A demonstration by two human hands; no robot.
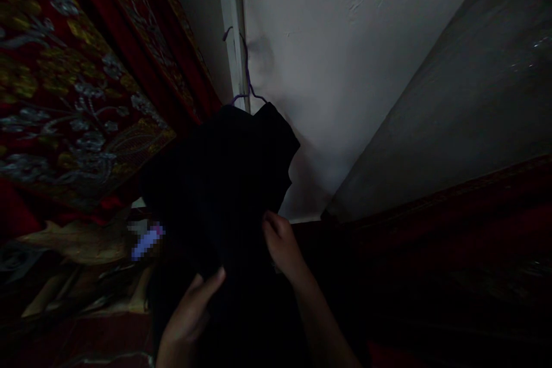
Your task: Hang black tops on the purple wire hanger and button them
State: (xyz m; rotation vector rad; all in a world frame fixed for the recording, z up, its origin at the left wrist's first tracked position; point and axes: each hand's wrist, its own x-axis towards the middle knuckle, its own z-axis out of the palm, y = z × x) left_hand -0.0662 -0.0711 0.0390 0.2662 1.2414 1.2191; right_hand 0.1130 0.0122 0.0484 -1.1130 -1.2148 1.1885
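Note:
A black garment [241, 184] hangs from a thin purple clothes hanger [249, 83], whose hook catches on a pale upright post. My left hand [192, 307] grips the garment low on its left side, thumb on top of the cloth and the other fingers mostly hidden. Higher up, my right hand [282, 241] pinches the garment's right edge with bent fingers. The dark cloth hides its folds and lower end in the dim light.
Red cloth with gold and silver embroidery [77, 86] hangs at the left. Behind the garment are the post [233, 11] and a white wall [328, 57]. A grey slanting surface [466, 92] is at the right. Dim objects, one tan [81, 241], lie low at the left.

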